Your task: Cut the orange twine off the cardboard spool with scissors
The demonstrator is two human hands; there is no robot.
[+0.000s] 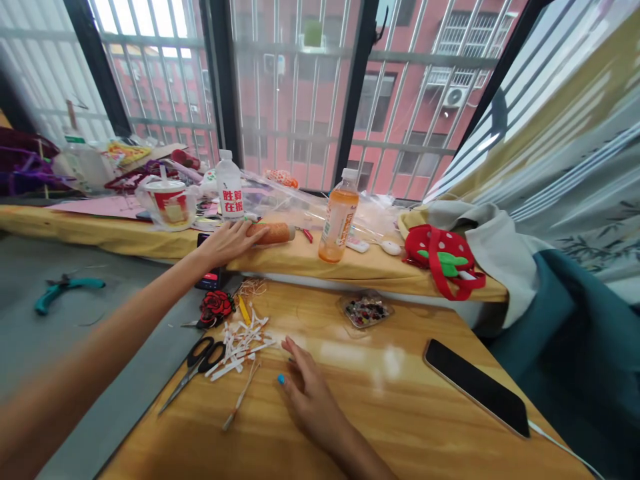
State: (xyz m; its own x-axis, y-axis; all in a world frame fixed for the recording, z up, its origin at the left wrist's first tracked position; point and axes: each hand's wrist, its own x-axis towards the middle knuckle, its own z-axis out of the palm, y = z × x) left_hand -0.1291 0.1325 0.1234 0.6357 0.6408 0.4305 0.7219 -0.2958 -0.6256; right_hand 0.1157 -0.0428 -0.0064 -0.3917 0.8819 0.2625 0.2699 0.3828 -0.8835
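Observation:
My left hand [229,241] reaches out to the cloth-covered window ledge. Its fingers close over the left end of an orange cylinder [274,233], which lies on its side and looks like a thread spool. Low over the wooden table, my right hand [313,400] is open and holds nothing, fingers apart. To its left are a heap of white strips [243,343], a twisted strand with a pale end [241,400], and black-handled scissors [195,367]. Behind the strips lie a yellow tool [244,310] and a red rose patch [217,307].
On the ledge stand a clear bottle [230,187], an orange drink bottle [339,217], a bagged cup [170,203] and a red strawberry bag [443,257]. The table [400,413] holds a bead box [367,310] and a phone [475,387] with a cable. Teal pliers [67,287] lie left.

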